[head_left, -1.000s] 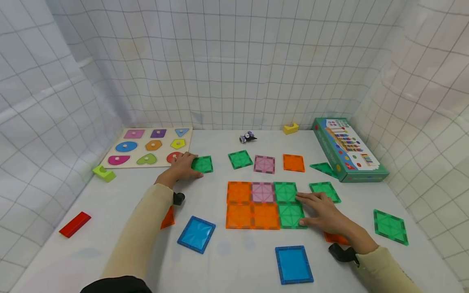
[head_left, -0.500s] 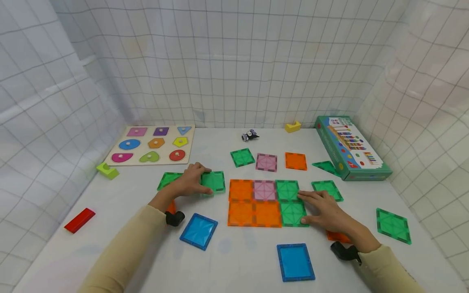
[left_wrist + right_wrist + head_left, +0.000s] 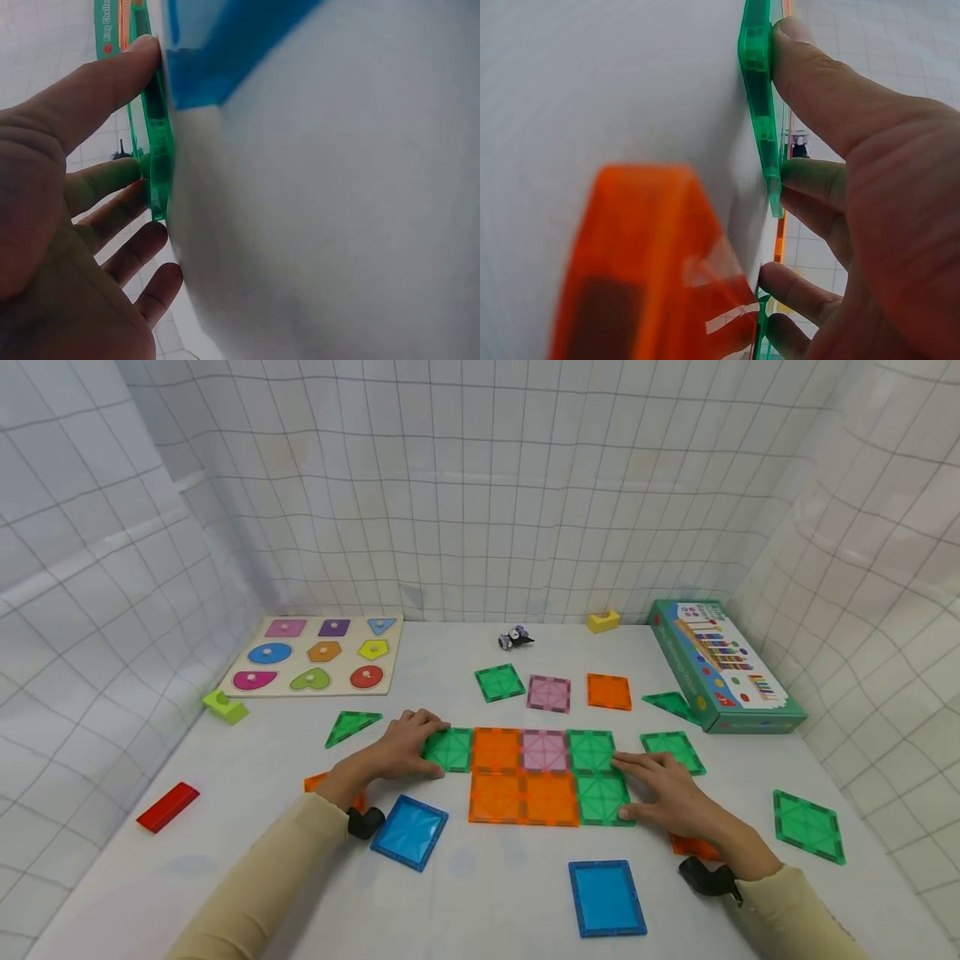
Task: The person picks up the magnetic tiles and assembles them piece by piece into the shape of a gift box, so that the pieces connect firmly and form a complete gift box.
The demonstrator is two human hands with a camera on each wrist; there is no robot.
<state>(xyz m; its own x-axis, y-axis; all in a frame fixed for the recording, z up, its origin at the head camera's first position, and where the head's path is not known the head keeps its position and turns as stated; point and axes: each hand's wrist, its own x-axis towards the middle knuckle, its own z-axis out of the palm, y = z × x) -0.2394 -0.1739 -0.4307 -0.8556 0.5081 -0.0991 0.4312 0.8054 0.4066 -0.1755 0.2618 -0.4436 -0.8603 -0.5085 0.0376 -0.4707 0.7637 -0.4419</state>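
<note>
My left hand [image 3: 405, 747] holds a green square magnetic tile [image 3: 452, 750] by its left side, thumb at the near corner and fingers at the far one. That tile lies flat against the left edge of a block of joined tiles: an upper orange tile [image 3: 497, 750], a pink tile [image 3: 545, 750], an upper green tile [image 3: 592, 752], two lower orange tiles [image 3: 495, 798] and a lower green tile [image 3: 603, 799]. With extended fingers my right hand [image 3: 667, 793] touches the block's right edge, fingertips at the upper green tile and thumb at the lower one.
Two blue tiles [image 3: 411, 832] lie in front. Loose green, pink and orange tiles [image 3: 608, 692] are spread around the block. A shape puzzle board [image 3: 345, 677] stands back left, a green box [image 3: 731, 668] back right. A red block [image 3: 168, 807] lies far left.
My left hand has slid the green square tile from near the puzzle board toward me and right, up to the block. The right hand stays at the block's right edge.
</note>
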